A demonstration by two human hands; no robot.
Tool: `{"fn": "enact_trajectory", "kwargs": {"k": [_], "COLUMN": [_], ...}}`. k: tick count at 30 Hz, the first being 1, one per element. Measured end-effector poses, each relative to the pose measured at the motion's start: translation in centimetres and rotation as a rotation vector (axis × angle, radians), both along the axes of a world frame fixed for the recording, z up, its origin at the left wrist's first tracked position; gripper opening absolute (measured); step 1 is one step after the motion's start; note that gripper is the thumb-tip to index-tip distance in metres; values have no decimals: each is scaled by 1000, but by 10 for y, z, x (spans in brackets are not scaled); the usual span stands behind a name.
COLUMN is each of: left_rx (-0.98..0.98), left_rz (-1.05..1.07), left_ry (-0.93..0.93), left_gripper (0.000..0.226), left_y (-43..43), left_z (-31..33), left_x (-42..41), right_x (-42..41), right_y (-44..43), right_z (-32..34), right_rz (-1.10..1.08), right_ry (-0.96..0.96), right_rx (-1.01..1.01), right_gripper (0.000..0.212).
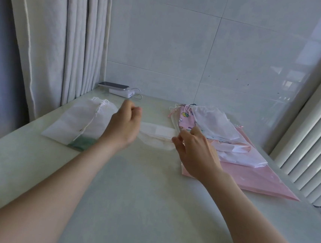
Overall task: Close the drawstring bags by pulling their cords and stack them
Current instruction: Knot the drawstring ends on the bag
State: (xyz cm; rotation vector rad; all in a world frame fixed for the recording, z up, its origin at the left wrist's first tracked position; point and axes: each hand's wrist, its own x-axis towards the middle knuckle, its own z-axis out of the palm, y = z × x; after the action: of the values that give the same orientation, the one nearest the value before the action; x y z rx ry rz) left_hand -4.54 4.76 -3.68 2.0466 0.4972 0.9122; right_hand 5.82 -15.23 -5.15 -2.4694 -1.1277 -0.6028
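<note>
Left hand (125, 121), centre frame: fingers clenched; whether a cord is pinched inside cannot be told. Right hand (194, 147): the right edge of the white bag (155, 133) is pinched between thumb and fingers. This bag lies flat on the bench (139, 188) between the two hands.

Judged: cord-pulling step. The mouth is best anchored by the right hand while the cord is drawn straight left, evenly, so the gathers are not bunched.

Cinched white bag (81, 119), laid over a green bag (81, 143), left of centre: likely the stack. Pile of bags (231, 147), right of centre.
</note>
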Motion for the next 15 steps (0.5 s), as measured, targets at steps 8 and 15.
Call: {"fn": "enact_trajectory", "kwargs": {"k": [8,15], "left_rx": [594,706], "left_rz": [22,64], "left_ry": [142,177], "left_gripper": [10,10], "left_y": [2,8], "left_z": [-13,-8], "left_x": [-3,-3], "right_x": [-6,-8], "right_y": [0,2], "right_z": [8,10], "right_rz": [-76,-131], "right_ry": [116,142], "right_rx": [269,232], "right_gripper": [73,63]}}
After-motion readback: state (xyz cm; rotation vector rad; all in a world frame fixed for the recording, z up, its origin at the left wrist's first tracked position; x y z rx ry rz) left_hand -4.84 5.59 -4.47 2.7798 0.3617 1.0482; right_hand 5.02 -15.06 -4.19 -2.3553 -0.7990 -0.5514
